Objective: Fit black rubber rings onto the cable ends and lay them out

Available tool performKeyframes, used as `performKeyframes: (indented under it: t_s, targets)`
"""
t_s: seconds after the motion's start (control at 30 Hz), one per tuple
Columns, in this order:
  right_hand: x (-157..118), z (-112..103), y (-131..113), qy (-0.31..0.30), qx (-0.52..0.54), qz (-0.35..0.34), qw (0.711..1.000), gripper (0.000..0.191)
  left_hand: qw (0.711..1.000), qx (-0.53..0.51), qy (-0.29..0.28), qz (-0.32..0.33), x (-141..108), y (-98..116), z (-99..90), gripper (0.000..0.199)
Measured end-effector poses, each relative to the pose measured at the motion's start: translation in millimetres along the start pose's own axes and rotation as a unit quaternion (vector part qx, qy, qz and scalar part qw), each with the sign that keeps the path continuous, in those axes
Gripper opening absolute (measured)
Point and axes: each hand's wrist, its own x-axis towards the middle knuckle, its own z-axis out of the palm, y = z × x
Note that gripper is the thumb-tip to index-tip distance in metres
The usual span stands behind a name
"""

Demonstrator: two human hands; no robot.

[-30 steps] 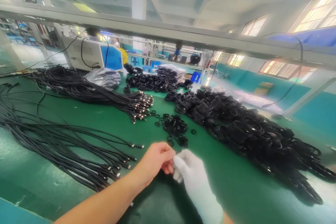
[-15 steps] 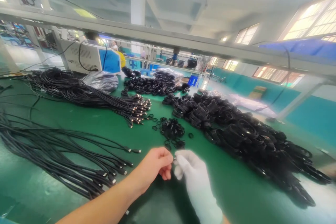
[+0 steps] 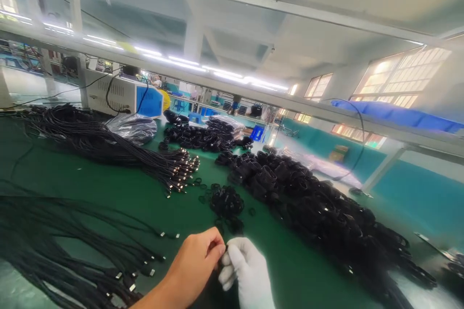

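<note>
My bare left hand (image 3: 198,258) and my right hand (image 3: 248,270), in a white glove, meet fingertip to fingertip low in the middle of the view. Both are closed in a pinch. A small dark thing shows between the fingertips, too little of it to name. Just beyond them lies a small heap of black rings (image 3: 226,202), with a few loose rings around it. Left of my left hand, black cables (image 3: 72,256) lie spread with their metal-tipped plugs pointing towards it.
A thick bundle of black cables (image 3: 119,147) lies at the far left, beside a clear plastic bag (image 3: 133,128) and a white-and-blue machine (image 3: 123,94). Coiled black cables (image 3: 290,183) form a long pile on the right. A shelf rail crosses above the green table (image 3: 119,193).
The camera view has tilted up, so the table things sit lower in the picture. My hands stay together, their fingers still pinched, with the left wrist turned slightly.
</note>
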Motion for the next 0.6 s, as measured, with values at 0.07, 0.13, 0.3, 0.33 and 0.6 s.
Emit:
performKeyframes:
  t_s: [0.07,0.13,0.3,0.33,0.6]
  targets:
    - [-2.1,0.0,-2.3,-0.011,0.021,0.015,1.000,0.041,0.998,-0.065,-0.014,-0.024,2.5,-1.9,-0.1,0.018]
    - [-4.3,-0.8,-5.7,-0.018,0.056,0.030,0.998,0.037,0.994,-0.098,-0.042,-0.038,4.1,-4.1,-0.6,0.016]
    - [-7.9,-4.7,-11.4,-0.024,0.055,0.031,0.998,0.027,1.000,0.002,-0.012,0.010,0.8,-1.4,-2.9,0.015]
    - [-8.6,-4.8,-12.1,-0.026,0.038,0.027,0.999,0.027,1.000,0.014,-0.002,0.010,-0.4,0.4,-2.9,0.016]
    - [-14.6,1.8,-20.0,-0.008,-0.244,0.000,0.970,0.018,0.995,-0.061,-0.060,-0.060,1.4,3.9,-5.6,0.012]
